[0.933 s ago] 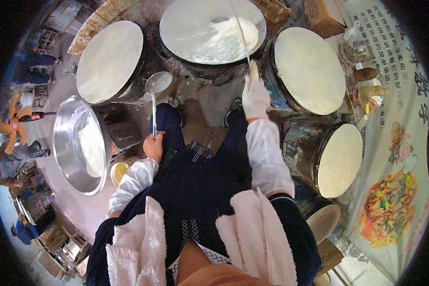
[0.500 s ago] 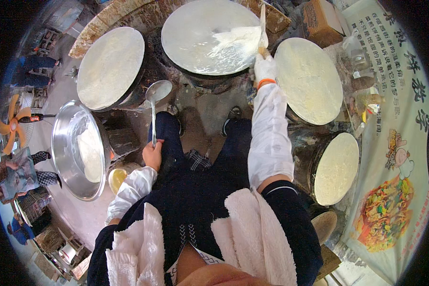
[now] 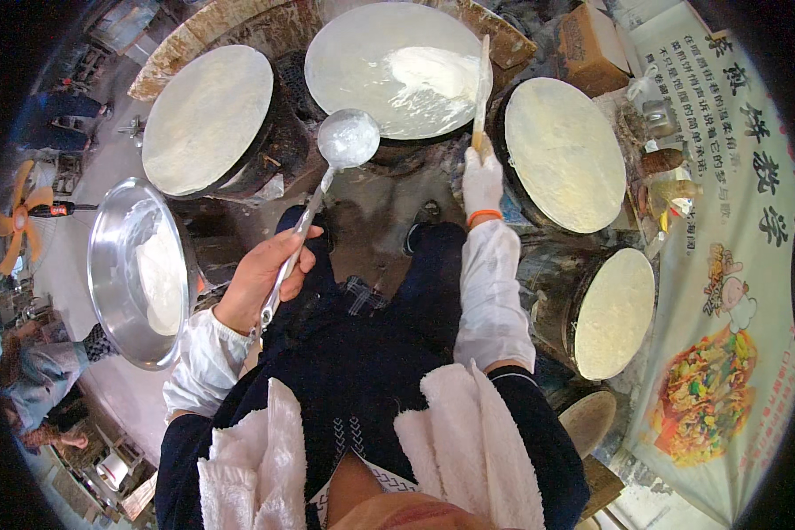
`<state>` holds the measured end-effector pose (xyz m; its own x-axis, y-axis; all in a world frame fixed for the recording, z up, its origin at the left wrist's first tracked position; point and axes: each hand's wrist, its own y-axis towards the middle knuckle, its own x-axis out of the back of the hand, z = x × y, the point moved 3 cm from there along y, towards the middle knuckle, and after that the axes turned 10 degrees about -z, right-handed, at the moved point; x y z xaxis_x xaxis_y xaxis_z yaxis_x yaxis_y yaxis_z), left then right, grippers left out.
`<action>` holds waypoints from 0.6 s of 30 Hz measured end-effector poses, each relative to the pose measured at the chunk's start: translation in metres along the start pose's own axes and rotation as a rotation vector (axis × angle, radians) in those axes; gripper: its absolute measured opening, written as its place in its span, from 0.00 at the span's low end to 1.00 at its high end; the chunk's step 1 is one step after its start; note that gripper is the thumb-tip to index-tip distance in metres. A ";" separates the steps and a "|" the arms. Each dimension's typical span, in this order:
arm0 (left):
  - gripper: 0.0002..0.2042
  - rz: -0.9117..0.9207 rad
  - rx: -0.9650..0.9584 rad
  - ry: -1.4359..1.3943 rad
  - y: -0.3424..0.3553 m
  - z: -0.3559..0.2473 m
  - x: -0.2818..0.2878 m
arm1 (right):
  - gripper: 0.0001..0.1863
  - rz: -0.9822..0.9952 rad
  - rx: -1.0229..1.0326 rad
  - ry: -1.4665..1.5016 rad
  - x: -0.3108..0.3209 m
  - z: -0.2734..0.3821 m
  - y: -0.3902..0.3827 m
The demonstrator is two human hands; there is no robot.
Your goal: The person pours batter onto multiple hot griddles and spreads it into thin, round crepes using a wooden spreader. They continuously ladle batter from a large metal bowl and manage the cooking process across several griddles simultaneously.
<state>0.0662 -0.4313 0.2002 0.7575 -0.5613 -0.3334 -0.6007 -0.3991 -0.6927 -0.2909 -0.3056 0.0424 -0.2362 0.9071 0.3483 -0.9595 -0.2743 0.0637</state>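
Observation:
Bare fingers of my left hand [image 3: 267,276] wrap the handle of a metal ladle [image 3: 348,139], whose batter-coated bowl is raised in front of the middle griddle. My right hand [image 3: 482,181], in a white glove with an orange band at the wrist, grips a wooden batter spreader [image 3: 483,88]. Its long blade stands at the right edge of the large round griddle [image 3: 353,57]. A thick white patch of batter [image 3: 433,72] lies on that griddle's right half, with a thinner film around it. To the left, a steel basin [image 3: 97,283] holds white dough or batter [image 3: 161,284].
Round griddles with pale sheets stand at the left [image 3: 208,119], right [image 3: 565,155] and lower right [image 3: 616,314]. A cardboard box [image 3: 592,49] sits at the back right. An orange fan [image 3: 22,216] and a person's sleeve [image 3: 49,375] are far left. A printed banner [image 3: 724,274] hangs right.
My left hand has lifted the ladle up and toward the middle griddle. My right hand has drawn slightly nearer with the spreader. The batter patch looks thicker and more compact.

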 end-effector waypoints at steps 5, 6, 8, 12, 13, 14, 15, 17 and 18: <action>0.19 -0.054 -0.039 -0.026 0.020 -0.012 -0.002 | 0.24 0.104 0.041 -0.126 -0.065 0.017 -0.026; 0.18 -0.063 -0.050 -0.019 0.028 -0.017 -0.002 | 0.24 0.121 0.074 -0.193 -0.067 0.026 -0.024; 0.16 -0.065 -0.084 0.023 0.045 -0.030 0.002 | 0.24 0.114 0.204 -0.341 -0.058 0.043 -0.012; 0.16 -0.070 -0.200 0.116 0.085 -0.062 -0.003 | 0.23 -0.061 0.180 -0.394 -0.025 0.023 0.052; 0.16 -0.080 -0.212 0.130 0.099 -0.069 -0.001 | 0.23 0.047 0.224 -0.393 -0.028 0.028 0.048; 0.16 -0.096 -0.229 0.162 0.110 -0.077 -0.001 | 0.23 0.153 0.266 -0.392 -0.030 0.033 0.042; 0.16 -0.092 -0.251 0.171 0.120 -0.086 -0.002 | 0.23 0.264 0.311 -0.388 -0.033 0.037 0.038; 0.16 -0.088 -0.291 0.193 0.140 -0.103 -0.004 | 0.24 0.412 0.189 -0.171 -0.035 0.033 0.013; 0.16 -0.118 -0.292 0.216 0.147 -0.108 -0.004 | 0.25 0.409 0.205 -0.212 -0.025 0.039 0.004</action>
<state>-0.0531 -0.5658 0.1685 0.7732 -0.6266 -0.0979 -0.5837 -0.6427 -0.4962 -0.2827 -0.3415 0.0702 -0.5297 0.6332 0.5644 -0.7399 -0.6703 0.0576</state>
